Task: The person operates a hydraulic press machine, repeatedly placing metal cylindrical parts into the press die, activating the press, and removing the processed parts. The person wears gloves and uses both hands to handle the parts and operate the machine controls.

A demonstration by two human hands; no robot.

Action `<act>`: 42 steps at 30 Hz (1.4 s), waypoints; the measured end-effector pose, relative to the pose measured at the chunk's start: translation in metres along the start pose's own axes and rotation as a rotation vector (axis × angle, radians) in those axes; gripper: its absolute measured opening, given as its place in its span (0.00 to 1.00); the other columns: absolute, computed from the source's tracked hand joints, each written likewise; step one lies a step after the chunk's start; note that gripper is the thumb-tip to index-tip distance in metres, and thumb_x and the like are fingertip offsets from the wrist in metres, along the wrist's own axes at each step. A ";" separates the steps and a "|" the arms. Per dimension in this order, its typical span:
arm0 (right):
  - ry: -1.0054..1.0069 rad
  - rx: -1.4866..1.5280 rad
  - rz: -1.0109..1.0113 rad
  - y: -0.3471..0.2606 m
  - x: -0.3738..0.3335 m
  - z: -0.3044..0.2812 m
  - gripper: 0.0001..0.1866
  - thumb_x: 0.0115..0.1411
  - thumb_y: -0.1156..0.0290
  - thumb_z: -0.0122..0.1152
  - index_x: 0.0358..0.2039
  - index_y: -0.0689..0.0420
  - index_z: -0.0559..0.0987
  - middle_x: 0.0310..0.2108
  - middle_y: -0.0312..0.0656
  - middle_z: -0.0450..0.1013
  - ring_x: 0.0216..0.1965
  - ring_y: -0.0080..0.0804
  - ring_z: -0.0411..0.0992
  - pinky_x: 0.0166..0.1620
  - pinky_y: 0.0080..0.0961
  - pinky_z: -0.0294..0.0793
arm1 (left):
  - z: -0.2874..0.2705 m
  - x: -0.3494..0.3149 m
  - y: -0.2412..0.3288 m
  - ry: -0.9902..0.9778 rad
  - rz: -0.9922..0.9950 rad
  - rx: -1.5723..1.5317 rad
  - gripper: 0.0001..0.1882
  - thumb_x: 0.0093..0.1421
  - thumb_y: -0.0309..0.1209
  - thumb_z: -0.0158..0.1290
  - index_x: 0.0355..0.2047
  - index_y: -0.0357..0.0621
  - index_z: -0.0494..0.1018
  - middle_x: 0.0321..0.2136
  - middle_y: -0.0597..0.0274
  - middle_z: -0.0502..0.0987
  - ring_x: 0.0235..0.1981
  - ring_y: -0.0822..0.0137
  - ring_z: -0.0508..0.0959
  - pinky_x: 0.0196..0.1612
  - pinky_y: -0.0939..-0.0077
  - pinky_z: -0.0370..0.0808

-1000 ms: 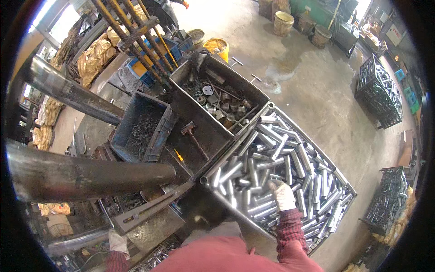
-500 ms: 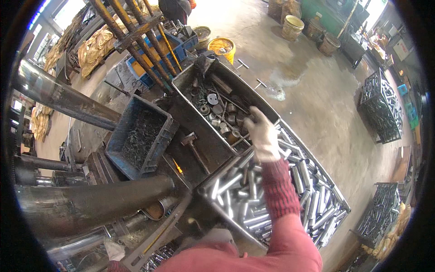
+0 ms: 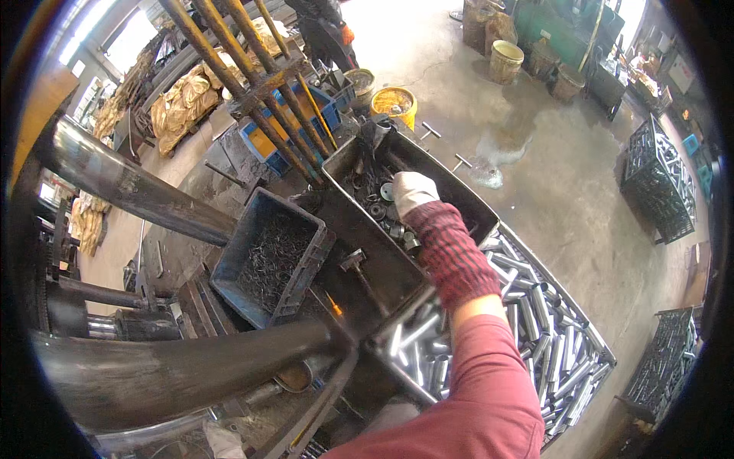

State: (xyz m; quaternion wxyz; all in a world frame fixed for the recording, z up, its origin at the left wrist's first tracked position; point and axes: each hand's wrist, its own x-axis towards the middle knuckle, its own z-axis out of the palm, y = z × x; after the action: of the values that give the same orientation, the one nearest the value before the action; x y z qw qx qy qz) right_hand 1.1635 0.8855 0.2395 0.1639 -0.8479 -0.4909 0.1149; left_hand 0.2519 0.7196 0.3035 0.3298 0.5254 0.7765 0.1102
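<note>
My right hand, in a white work glove, reaches over a grey metal bin of loose round metal parts. Its fingers point down among them and are hidden by the back of the hand. Close beside it lie a pale metal disc and several dark rings and short cylinders. Below my right forearm, a second bin is heaped with shiny cut metal tubes. My left hand, also gloved, shows only in part at the lower edge, beside the machine; its fingers cannot be made out.
A blue crate of dark metal shavings stands left of the bins. Between them lie a hammer and a yellow-handled screwdriver. Thick steel columns cross the left side. Buckets stand beyond; a person is at the back.
My right hand has moved from the bin's near right edge farther in, down among the round parts. The view has shifted, and my left hand shows lower in the picture.
</note>
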 end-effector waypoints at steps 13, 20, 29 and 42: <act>0.092 1.031 0.629 0.055 -0.314 -0.016 0.24 0.78 0.49 0.64 0.47 0.60 0.90 0.28 0.38 0.82 0.31 0.30 0.79 0.34 0.32 0.79 | 0.011 0.049 -0.046 0.141 0.652 1.351 0.26 0.68 0.57 0.59 0.42 0.44 0.82 0.35 0.53 0.83 0.48 0.52 0.83 0.68 0.50 0.71; 0.347 1.492 0.681 0.005 -0.393 -0.056 0.27 0.74 0.52 0.69 0.67 0.52 0.81 0.40 0.42 0.85 0.42 0.36 0.86 0.55 0.42 0.88 | 0.014 0.018 0.003 0.325 0.946 0.942 0.11 0.59 0.39 0.58 0.20 0.57 0.77 0.18 0.64 0.76 0.26 0.58 0.80 0.35 0.51 0.77; 0.246 1.180 -0.067 -0.182 -0.578 -0.124 0.29 0.72 0.45 0.73 0.53 0.62 0.89 0.29 0.36 0.81 0.28 0.28 0.80 0.35 0.30 0.81 | 0.008 -0.033 0.061 0.268 0.798 0.827 0.12 0.60 0.40 0.62 0.33 0.48 0.89 0.32 0.50 0.88 0.37 0.49 0.90 0.39 0.51 0.85; -0.097 0.437 -0.108 -0.426 -0.493 0.005 0.30 0.79 0.45 0.58 0.53 0.62 0.88 0.38 0.58 0.84 0.40 0.50 0.84 0.50 0.46 0.80 | -0.002 -0.091 0.023 0.084 0.763 0.609 0.11 0.70 0.35 0.56 0.45 0.58 0.88 0.37 0.59 0.90 0.41 0.53 0.91 0.42 0.53 0.85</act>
State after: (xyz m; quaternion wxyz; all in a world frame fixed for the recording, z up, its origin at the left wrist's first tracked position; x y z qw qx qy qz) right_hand 0.5807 0.6555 0.4179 0.3255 -0.7583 -0.5065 0.2502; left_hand 0.2888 0.6492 0.3527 0.0654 0.8402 0.5383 0.0121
